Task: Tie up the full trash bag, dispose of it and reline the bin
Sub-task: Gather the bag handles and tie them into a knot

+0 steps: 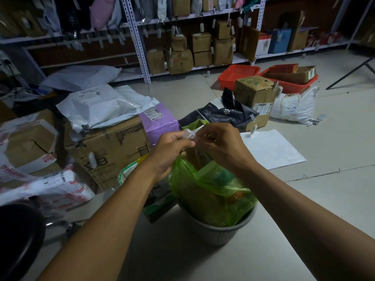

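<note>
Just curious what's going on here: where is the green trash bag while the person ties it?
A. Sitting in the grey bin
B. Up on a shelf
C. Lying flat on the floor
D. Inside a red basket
A: the green trash bag sits in the grey bin, its top gathered by the left hand and the right hand.

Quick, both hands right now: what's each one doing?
Left hand: closed, fingers pinching the gathered top of the green trash bag.
Right hand: closed, fingers pinching the same bag top, above the grey bin.
</note>
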Demonstrator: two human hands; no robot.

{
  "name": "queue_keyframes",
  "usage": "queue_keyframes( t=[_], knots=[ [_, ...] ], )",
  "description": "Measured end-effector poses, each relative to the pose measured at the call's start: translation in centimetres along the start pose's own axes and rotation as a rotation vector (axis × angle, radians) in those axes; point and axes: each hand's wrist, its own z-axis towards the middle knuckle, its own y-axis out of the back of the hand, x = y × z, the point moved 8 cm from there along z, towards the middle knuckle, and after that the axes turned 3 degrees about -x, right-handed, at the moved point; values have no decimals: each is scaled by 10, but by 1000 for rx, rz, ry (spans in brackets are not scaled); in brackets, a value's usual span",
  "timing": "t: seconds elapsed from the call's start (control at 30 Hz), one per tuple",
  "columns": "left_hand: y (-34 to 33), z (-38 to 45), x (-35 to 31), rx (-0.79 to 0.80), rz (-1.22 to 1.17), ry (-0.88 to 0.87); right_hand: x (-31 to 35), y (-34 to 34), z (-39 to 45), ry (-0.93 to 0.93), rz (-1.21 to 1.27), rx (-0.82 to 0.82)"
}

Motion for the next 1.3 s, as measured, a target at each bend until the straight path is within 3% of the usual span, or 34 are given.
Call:
queue_keyframes(
  t=[0.2,0.3,0.47,0.7,0.93,1.03,1.17,1.3],
  knots=[
    [-3,-3,-2,-63,69,-29,-4,-3,0,-12,28,18],
    [-3,-3,-7,-36,33,-69,-22,4,1,-145,115,-82],
    [-5,-1,-5,16,32,-71,-24,-3,3,-153,139,-30],
    [13,7,5,-135,-44,16,-21,3,-2,-139,258,-55],
    [13,5,1,-138,-46,40,-14,-9,-9,-68,108,139],
    [15,2,-5,-163,47,-4,-11,-8,-8,-27,4,150],
    [12,0,-19,-172,212,-160,-6,1,-6,-13,13,14],
    [13,-1,-26,-198,335,-264,-4,-4,-3,-14,-16,64]
  ],
)
